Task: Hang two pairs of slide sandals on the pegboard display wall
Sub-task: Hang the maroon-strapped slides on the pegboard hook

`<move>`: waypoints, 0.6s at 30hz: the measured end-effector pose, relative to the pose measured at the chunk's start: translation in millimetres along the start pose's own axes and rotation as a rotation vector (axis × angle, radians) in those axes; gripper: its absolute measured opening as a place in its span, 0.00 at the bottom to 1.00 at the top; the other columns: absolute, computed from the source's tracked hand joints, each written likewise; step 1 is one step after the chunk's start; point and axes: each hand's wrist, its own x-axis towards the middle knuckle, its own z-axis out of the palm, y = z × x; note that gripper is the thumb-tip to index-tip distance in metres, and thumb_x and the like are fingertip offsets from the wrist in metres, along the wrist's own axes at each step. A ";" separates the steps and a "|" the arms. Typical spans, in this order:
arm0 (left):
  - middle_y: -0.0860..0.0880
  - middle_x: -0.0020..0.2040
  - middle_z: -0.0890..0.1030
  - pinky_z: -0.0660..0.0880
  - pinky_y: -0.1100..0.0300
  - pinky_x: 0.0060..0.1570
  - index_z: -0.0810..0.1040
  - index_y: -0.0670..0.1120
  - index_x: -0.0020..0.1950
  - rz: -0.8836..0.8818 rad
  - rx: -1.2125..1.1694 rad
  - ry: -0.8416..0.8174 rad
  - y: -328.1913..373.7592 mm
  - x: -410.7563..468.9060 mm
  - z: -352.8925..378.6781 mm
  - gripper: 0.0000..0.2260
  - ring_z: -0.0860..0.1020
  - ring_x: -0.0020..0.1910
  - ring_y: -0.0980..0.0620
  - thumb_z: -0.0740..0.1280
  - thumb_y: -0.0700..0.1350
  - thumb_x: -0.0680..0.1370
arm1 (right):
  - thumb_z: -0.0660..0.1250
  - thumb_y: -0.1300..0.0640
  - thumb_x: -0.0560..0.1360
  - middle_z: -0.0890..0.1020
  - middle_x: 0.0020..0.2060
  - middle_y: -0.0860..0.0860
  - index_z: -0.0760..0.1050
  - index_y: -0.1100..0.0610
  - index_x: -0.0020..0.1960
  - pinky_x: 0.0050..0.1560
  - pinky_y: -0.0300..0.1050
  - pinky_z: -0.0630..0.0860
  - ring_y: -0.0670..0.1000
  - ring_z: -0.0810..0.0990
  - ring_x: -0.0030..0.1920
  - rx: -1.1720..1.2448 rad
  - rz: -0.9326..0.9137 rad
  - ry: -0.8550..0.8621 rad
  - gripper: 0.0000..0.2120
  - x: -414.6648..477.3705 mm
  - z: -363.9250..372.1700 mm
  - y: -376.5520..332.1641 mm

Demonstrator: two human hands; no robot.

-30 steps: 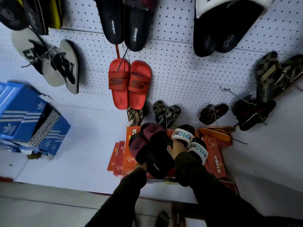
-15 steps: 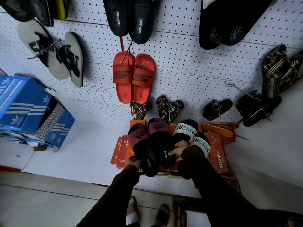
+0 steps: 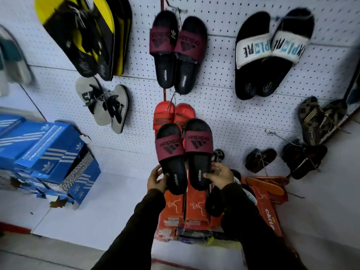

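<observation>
I hold a pair of black slides with maroon straps in front of the white pegboard (image 3: 229,112). My left hand (image 3: 156,179) grips the heel of the left slide (image 3: 171,156). My right hand (image 3: 221,175) grips the heel of the right slide (image 3: 197,152). The pair partly covers a red pair (image 3: 165,114) hanging behind it. The white-strap pair (image 3: 247,190) lies mostly hidden behind my right arm, on the orange boxes (image 3: 194,209).
A matching maroon pair (image 3: 177,53) and a white-strap pair (image 3: 270,53) hang higher up. Grey flip-flops (image 3: 105,106) hang at left, dark sandals (image 3: 303,158) at right. A bare metal hook (image 3: 276,134) sticks out right of centre. Blue boxes (image 3: 44,152) are stacked at left.
Both hands lifted the maroon-strap slides off the orange boxes and up before the red pair. The right hand left the white-strap pair. The camera tilted upward.
</observation>
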 end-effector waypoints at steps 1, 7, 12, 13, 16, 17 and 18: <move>0.44 0.68 0.76 0.79 0.50 0.49 0.71 0.46 0.69 0.042 -0.008 -0.009 11.4 1.6 0.8 0.20 0.78 0.47 0.48 0.64 0.35 0.78 | 0.76 0.68 0.69 0.81 0.60 0.57 0.76 0.62 0.65 0.61 0.61 0.79 0.59 0.81 0.59 0.026 -0.035 0.007 0.25 -0.9 0.8 -11.8; 0.42 0.69 0.74 0.75 0.41 0.62 0.68 0.44 0.72 0.229 -0.036 -0.012 81.7 15.7 6.2 0.22 0.76 0.56 0.44 0.64 0.35 0.78 | 0.75 0.70 0.69 0.81 0.51 0.50 0.77 0.62 0.63 0.32 0.23 0.76 0.36 0.78 0.41 0.089 -0.245 0.050 0.23 0.0 0.0 -80.8; 0.42 0.69 0.74 0.74 0.37 0.63 0.68 0.44 0.72 0.394 -0.061 -0.036 136.8 24.7 3.1 0.22 0.77 0.61 0.38 0.64 0.35 0.78 | 0.76 0.70 0.69 0.82 0.52 0.49 0.77 0.60 0.62 0.51 0.47 0.85 0.45 0.84 0.41 0.185 -0.372 0.051 0.23 -0.8 -0.8 -139.5; 0.42 0.69 0.74 0.74 0.37 0.62 0.68 0.44 0.72 0.428 -0.069 -0.039 150.0 26.1 3.2 0.22 0.78 0.59 0.40 0.64 0.35 0.78 | 0.75 0.70 0.69 0.82 0.51 0.49 0.77 0.60 0.62 0.55 0.54 0.84 0.50 0.85 0.42 0.207 -0.399 0.048 0.23 -0.6 -1.1 -153.2; 0.43 0.70 0.74 0.75 0.39 0.62 0.67 0.45 0.73 0.516 -0.097 -0.036 186.7 29.9 3.6 0.23 0.77 0.56 0.44 0.64 0.36 0.78 | 0.76 0.70 0.69 0.82 0.51 0.49 0.77 0.57 0.60 0.58 0.59 0.82 0.55 0.86 0.46 0.260 -0.476 0.056 0.22 1.0 -2.9 -188.1; 0.43 0.69 0.74 0.75 0.40 0.61 0.68 0.45 0.72 0.550 -0.097 -0.028 199.1 31.2 3.7 0.22 0.76 0.55 0.45 0.65 0.36 0.78 | 0.76 0.70 0.69 0.83 0.52 0.49 0.77 0.56 0.59 0.57 0.59 0.82 0.54 0.86 0.46 0.276 -0.500 0.061 0.22 2.3 -3.4 -198.7; 0.42 0.69 0.74 0.76 0.40 0.61 0.68 0.44 0.72 0.585 -0.098 -0.021 212.3 32.9 3.9 0.22 0.76 0.54 0.46 0.65 0.36 0.78 | 0.76 0.70 0.69 0.83 0.53 0.50 0.78 0.55 0.58 0.57 0.58 0.82 0.53 0.86 0.45 0.289 -0.525 0.068 0.21 3.8 -4.2 -209.9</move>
